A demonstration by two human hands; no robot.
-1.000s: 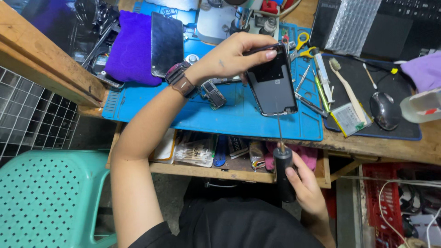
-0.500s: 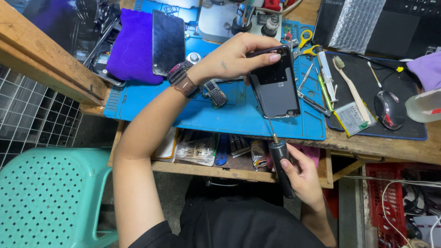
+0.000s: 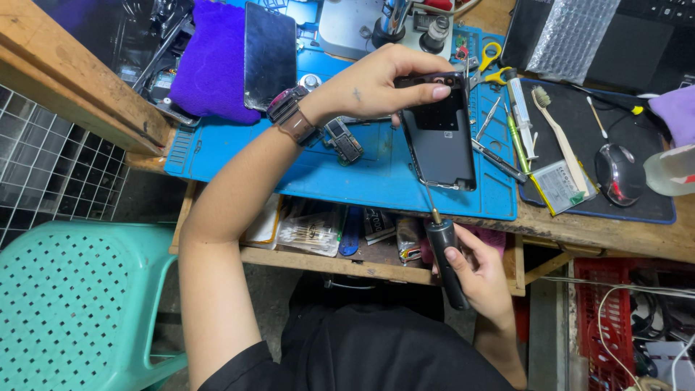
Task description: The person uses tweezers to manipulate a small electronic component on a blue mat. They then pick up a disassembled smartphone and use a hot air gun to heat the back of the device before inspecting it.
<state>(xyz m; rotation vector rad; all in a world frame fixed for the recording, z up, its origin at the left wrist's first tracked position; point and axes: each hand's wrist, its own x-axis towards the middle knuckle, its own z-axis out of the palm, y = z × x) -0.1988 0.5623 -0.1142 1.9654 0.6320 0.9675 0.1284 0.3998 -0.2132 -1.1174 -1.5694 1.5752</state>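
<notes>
Pinching phone top edge, left hand fingers grip.

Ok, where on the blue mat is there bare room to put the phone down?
The blue mat is bare at its near-left part, bordered by the purple cloth, the forearm and the front edge. A smaller patch lies between the small dark part and the phone. Right of the phone it is crowded: tweezers, scissors, toothbrush.

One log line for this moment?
left hand: steadies phone on blue mat | right hand: grips screwdriver, tip at phone's lower edge
</notes>
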